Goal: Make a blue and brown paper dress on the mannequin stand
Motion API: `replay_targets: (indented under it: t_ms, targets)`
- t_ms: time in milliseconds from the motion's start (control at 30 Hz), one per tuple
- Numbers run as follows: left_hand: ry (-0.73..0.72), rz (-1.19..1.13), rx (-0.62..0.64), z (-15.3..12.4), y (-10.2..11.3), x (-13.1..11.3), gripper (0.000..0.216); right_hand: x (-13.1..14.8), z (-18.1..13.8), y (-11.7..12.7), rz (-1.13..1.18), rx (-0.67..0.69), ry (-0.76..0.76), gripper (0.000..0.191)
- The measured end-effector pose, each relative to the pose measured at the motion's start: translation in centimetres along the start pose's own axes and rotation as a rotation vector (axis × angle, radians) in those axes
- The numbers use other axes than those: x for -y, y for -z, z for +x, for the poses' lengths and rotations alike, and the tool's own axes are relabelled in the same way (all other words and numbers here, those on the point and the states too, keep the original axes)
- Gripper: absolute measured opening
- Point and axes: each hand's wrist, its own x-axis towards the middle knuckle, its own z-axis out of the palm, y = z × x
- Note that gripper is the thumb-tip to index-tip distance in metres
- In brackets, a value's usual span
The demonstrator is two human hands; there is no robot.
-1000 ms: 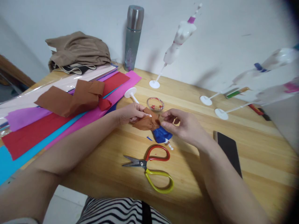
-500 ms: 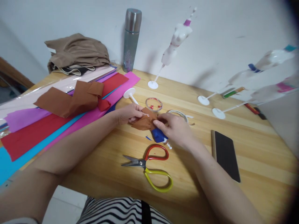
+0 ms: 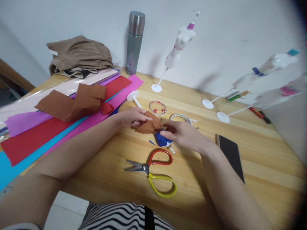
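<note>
Wooden worktop: gathered brown paper, roughly midway between front and back edges, pinched by left hand. Right hand curled at blue paper, grip unclear. Likely light, tearable; best held at folds.

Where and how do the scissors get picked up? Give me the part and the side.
Best by the yellow handle, coming from the near right. The scissors lie flat with blades parted and pointing left, so this nearer loop should keep the fingers clear of the points.
</note>
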Motion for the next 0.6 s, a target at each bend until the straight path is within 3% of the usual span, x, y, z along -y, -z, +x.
replay_targets:
  t_ms: [67, 167, 233, 367, 600]
  targets:
    - [-0.005, 0.013, -0.005, -0.1, 0.0, -0.1, 0.023, 0.4, -0.1, -0.3, -0.013, -0.024, -0.019, 0.026]
    - [-0.008, 0.025, 0.0, -0.1, 0.1, -0.1, 0.025, 1.2, 0.3, -1.2, -0.009, -0.275, -0.002, 0.02]
    - [-0.02, 0.022, 0.005, -0.1, 0.1, 0.0, 0.024, 1.6, 0.8, -1.8, 0.041, -0.407, 0.102, 0.013]
    - [-0.052, -0.002, -0.003, 0.0, 0.0, 0.1, 0.028, 2.1, 1.9, -3.1, 0.038, -0.466, 0.317, 0.001]
    - [-0.06, 0.009, -0.064, 0.4, 0.2, 0.4, 0.027, 2.1, 2.7, -4.0, -0.017, -0.532, 0.427, 0.013]
